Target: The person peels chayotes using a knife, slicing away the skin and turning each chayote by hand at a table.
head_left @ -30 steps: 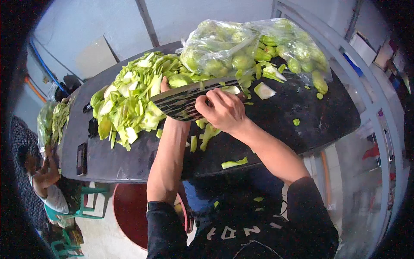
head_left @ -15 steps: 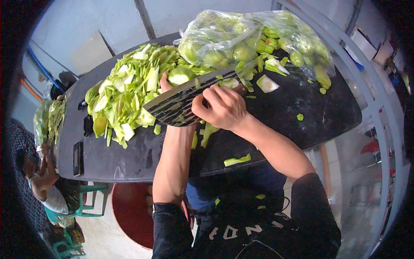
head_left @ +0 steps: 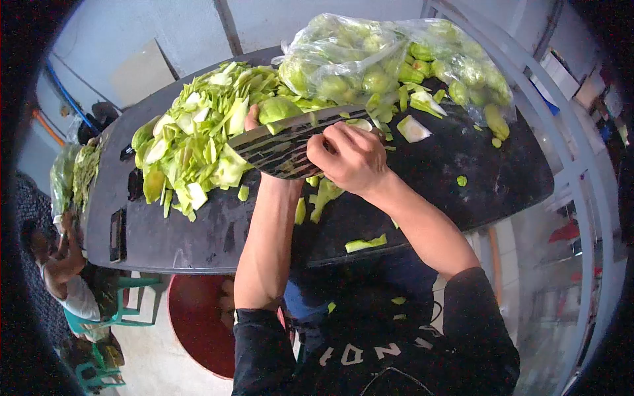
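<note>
My right hand is closed around a broad kitchen knife, near the rear of its wide blade. The dark blade lies slanted across the view and carries striped reflections and bits of green. Behind it my left hand shows only its thumb, pressed at the side of a pale green chayote; the blade hides the other fingers. A heap of sliced chayote spreads to the left of both hands. Cut pieces lie on the right.
Clear plastic bags of whole chayotes sit at the back of the black table. A dark phone-like object lies near its left edge. Below stands a red tub. A person sits at far left, and metal rails run along the right.
The knife's left end has risen a little and the blade has turned slightly, moving with my right hand. My left hand stays behind the blade beside the chayote.
</note>
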`<act>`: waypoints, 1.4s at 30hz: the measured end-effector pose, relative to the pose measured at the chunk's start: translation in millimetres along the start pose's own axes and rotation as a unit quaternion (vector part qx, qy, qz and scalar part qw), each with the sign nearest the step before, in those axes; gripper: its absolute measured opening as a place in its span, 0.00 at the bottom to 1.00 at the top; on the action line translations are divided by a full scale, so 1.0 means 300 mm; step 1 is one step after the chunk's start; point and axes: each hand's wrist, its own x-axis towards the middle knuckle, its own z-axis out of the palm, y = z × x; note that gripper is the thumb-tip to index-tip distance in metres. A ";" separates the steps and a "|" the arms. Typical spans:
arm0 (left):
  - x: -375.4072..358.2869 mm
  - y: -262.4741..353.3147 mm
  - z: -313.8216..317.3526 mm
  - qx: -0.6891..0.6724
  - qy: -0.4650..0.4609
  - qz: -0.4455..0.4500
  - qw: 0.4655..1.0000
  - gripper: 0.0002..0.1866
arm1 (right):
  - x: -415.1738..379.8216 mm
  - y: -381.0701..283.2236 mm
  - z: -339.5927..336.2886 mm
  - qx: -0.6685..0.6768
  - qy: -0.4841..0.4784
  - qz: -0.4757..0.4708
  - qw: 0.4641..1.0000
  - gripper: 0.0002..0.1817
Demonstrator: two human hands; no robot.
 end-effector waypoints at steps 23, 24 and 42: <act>-0.036 0.016 0.014 0.078 -0.042 0.061 0.994 0.19 | -0.021 0.048 -0.017 0.081 -0.028 0.094 0.992 0.15; -0.038 0.022 0.003 0.092 -0.068 0.038 0.993 0.19 | -0.015 0.037 -0.018 0.098 -0.011 0.081 0.992 0.15; -0.084 0.002 0.067 0.124 -0.041 0.078 0.988 0.24 | -0.052 0.117 0.018 0.089 -0.026 0.175 0.980 0.12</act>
